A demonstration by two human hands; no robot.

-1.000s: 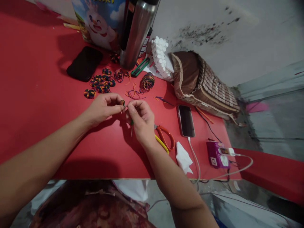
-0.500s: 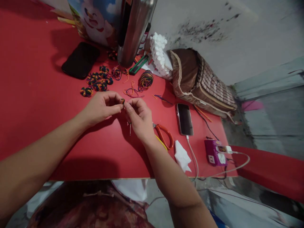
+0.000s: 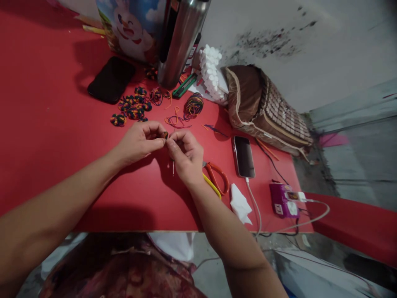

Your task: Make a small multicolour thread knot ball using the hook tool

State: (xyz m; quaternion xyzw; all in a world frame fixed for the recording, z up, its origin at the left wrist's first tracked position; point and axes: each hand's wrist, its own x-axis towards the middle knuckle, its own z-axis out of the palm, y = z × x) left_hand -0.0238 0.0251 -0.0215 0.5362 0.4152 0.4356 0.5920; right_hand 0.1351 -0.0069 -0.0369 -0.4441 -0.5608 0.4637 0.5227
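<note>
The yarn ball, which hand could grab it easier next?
Probably the right hand: the yarn ball lies just beyond its knuckles, while the left hand is farther off, pinching a small yarn piece. Both look busy, though.

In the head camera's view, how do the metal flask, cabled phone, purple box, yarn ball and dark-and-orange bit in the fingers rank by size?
1. Metal flask, top cut off
2. Cabled phone and purple box: too alike to rank
3. Yarn ball
4. Dark-and-orange bit, partly covered

A steel flask (image 3: 184,43) stands at top centre, a brown bag (image 3: 248,95) lies upper right, and a phone (image 3: 244,157) right of centre.
</note>
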